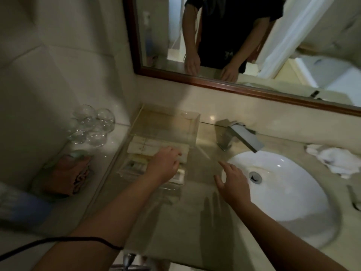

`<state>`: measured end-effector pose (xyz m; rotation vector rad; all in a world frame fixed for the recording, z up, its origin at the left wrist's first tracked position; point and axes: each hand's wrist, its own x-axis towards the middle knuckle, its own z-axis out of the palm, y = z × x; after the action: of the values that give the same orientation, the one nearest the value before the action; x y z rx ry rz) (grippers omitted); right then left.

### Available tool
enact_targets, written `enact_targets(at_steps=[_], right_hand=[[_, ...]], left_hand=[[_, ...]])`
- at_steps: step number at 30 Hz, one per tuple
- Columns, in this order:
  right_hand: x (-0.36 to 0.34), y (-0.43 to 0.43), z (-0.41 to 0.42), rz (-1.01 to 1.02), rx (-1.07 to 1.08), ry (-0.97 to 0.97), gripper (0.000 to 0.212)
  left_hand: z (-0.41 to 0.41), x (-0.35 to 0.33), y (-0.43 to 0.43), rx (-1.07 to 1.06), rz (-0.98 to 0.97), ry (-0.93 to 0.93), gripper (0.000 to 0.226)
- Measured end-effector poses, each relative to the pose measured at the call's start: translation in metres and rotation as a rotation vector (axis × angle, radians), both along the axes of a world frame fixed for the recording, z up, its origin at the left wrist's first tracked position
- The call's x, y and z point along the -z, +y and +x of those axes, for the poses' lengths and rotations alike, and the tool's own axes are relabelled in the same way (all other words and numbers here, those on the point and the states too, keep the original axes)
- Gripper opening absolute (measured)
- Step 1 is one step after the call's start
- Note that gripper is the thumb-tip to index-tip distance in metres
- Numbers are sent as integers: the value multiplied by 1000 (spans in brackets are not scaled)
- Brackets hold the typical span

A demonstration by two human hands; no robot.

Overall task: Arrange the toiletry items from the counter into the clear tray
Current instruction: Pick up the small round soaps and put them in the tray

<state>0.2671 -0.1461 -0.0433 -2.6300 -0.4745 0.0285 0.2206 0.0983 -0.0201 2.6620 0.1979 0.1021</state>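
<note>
A clear tray (192,122) lies on the beige counter left of the sink, running from the wall toward me. Its far part is bare; white toiletry packets (145,146) fill its middle, and darker sachets (132,167) lie nearer me. My left hand (166,165) rests palm down inside the tray on the white packets, fingers bent over them; I cannot tell whether it grips one. Over bare counter between tray and basin, my right hand (233,182) hovers with its fingers spread and nothing in it.
Several upturned glasses (91,124) stand at the back left by the wall. A folded brown towel (66,177) lies left of the tray. The faucet (240,135) overhangs the white basin (283,188). A crumpled white cloth (336,157) sits right of the faucet. A mirror hangs above.
</note>
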Motion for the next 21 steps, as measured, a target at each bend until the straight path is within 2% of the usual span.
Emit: enact_targets(at_steps=[5, 9, 15, 21], right_hand=[[-7, -97, -3, 26, 116, -42, 52], [-10, -210, -8, -7, 152, -80, 55], [-37, -376, -12, -53, 291, -147, 53], [-43, -482, -5, -105, 435, -171, 48]], left_hand=[[11, -3, -105, 121, 1, -9, 31], [17, 6, -211, 133, -115, 47, 37], [31, -2, -363, 216, -105, -1, 31], [66, -10, -471, 392, -176, 65, 33]])
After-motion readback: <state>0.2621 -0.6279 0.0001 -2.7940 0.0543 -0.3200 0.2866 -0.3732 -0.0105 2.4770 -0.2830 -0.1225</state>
